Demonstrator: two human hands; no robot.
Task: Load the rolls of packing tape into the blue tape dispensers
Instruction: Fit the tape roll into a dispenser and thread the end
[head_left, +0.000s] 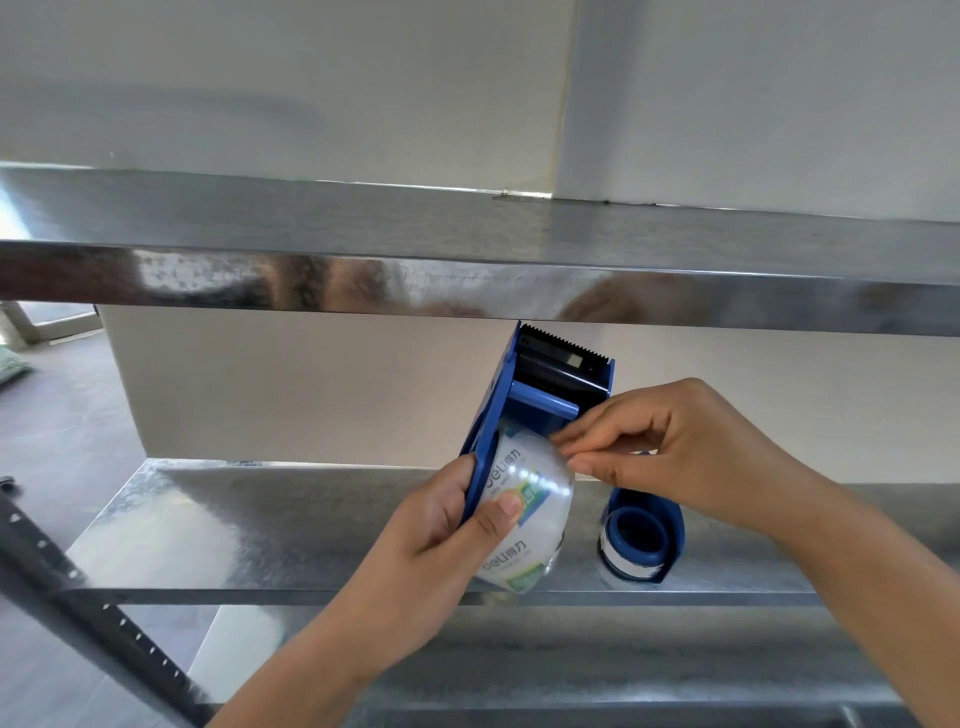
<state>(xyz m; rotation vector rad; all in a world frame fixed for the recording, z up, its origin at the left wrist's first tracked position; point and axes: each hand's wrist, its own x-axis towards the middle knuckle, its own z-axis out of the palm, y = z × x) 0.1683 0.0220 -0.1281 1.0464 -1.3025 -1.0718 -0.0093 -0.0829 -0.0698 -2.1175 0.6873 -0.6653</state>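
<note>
A blue tape dispenser (540, 395) with a black serrated blade at its top is held upright above the middle metal shelf (291, 525). A clear roll of packing tape (524, 499), still in printed wrap, sits in it. My left hand (441, 540) grips the dispenser's side plate, thumb pressed on the roll. My right hand (691, 452) pinches at the top edge of the roll with thumb and fingertips. A second blue dispenser (644, 535) stands on the shelf just right of the roll, with a tape roll in it.
An upper metal shelf (467, 270) runs across the view just above the dispenser's blade. A dark perforated rack post (93, 618) slants at the lower left. A white wall stands behind the shelves, and grey floor shows at the left.
</note>
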